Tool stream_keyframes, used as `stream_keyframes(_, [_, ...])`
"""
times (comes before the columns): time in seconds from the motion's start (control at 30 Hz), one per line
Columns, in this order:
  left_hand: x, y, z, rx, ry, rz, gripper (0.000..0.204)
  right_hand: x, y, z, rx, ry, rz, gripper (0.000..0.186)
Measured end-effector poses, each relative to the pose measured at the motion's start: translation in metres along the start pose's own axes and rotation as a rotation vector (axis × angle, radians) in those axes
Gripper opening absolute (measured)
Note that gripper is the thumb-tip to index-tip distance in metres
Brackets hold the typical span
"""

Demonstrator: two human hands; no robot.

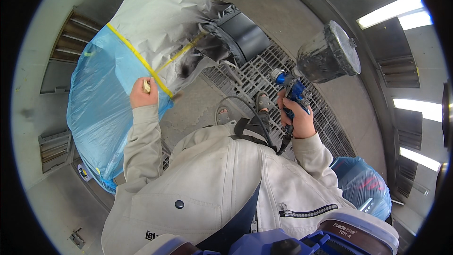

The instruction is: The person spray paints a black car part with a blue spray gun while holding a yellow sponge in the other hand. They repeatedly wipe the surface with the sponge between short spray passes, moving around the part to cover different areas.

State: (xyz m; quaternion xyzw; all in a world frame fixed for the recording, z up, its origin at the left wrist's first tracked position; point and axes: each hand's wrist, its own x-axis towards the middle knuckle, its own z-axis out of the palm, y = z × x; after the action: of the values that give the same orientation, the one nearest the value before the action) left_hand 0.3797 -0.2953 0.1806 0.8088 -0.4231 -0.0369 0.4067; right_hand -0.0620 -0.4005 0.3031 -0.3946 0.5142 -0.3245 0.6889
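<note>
The person's right hand (300, 118) wraps the handle of a blue spray gun (295, 89), held above the floor grating (328, 120) with its cup (325, 54) (grimy and lidded) attached. The left hand (141, 98) curls tightly around a pale wad (147, 87), near yellow tape (134, 54) joining blue plastic (101, 97) and white paper (160, 21) beside a black panel (245, 35).

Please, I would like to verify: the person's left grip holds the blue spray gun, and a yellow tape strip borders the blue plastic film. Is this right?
Not entirely. The head view shows the blue spray gun in the person's right grip, not the left grip. The yellow tape strip does border the blue plastic film.
</note>
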Motion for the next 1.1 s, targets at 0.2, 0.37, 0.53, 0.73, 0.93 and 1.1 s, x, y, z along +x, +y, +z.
stream_keyframes(0.2, [0.001,0.000,0.001,0.001,0.008,0.016,0.014,0.002,-0.002,0.002,0.059,-0.004,-0.016,0.024])
stream_keyframes(0.37, [0.001,0.001,0.000,-0.008,0.002,0.014,0.014,0.003,-0.004,0.002,0.001,-0.015,-0.008,0.029])
stream_keyframes(0.53, [0.001,0.001,0.001,-0.004,0.006,0.033,0.014,0.000,-0.004,0.002,0.004,-0.006,-0.009,0.028])
stream_keyframes(0.73, [0.001,0.002,0.001,0.002,0.004,0.031,0.014,-0.003,-0.004,0.001,0.014,0.008,0.000,0.027])
stream_keyframes(0.93, [0.001,0.005,0.001,0.004,0.008,0.030,0.014,-0.003,-0.007,0.003,-0.015,-0.010,0.008,0.029])
stream_keyframes(1.1, [0.000,0.001,0.001,0.009,0.010,0.053,0.014,0.001,-0.011,0.010,-0.023,-0.013,-0.006,0.029])
